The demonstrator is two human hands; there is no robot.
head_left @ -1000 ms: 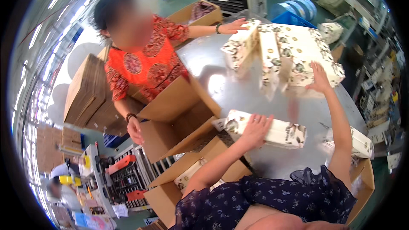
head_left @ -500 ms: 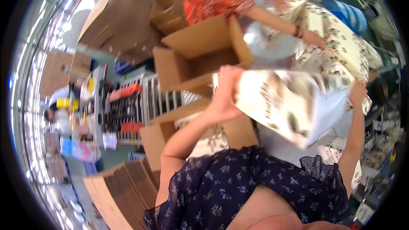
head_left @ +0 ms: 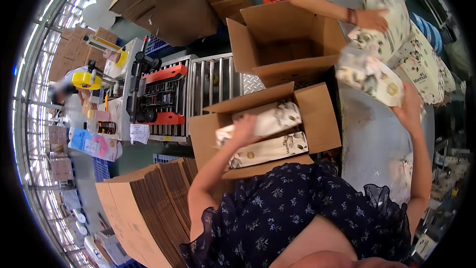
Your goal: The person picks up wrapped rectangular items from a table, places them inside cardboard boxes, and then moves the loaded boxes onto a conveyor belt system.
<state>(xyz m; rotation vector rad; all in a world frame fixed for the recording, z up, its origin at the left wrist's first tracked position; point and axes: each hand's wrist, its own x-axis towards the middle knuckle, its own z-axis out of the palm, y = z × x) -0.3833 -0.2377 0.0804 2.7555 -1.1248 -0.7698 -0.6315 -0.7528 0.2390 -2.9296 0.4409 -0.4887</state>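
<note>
**Two soft pouches, one under each hand**

Left hand down inside the open brown cardboard carton at the bench's left edge. Fingers spread and laid flat on the upper pouch, a long white soft pack with dark leaf print; pressing, not wrapped round it. Long axis across the carton, from the near left wall up toward the far right wall, slightly tilted. Directly beneath, touching, a lower pouch of the same print and much the same heading.

Right hand raised over the grey metal bench, just right of the carton. Fingers closed on the near end of the raised pouch, a third white printed pack, blurred. Long axis from the hand up and left, free end toward the second open brown carton at the far edge.

Judged from the creasing and sag: pliable, filled but not stiff, probably light enough for one hand. Smooth skin, so likely a little slippery. Safest hold probably broad, palm across the middle or both ends supported, rather than a pinch at one corner. Fragility of the contents impossible to tell.

Farther along the far edge, a co-worker's hand on more printed packs.
</note>
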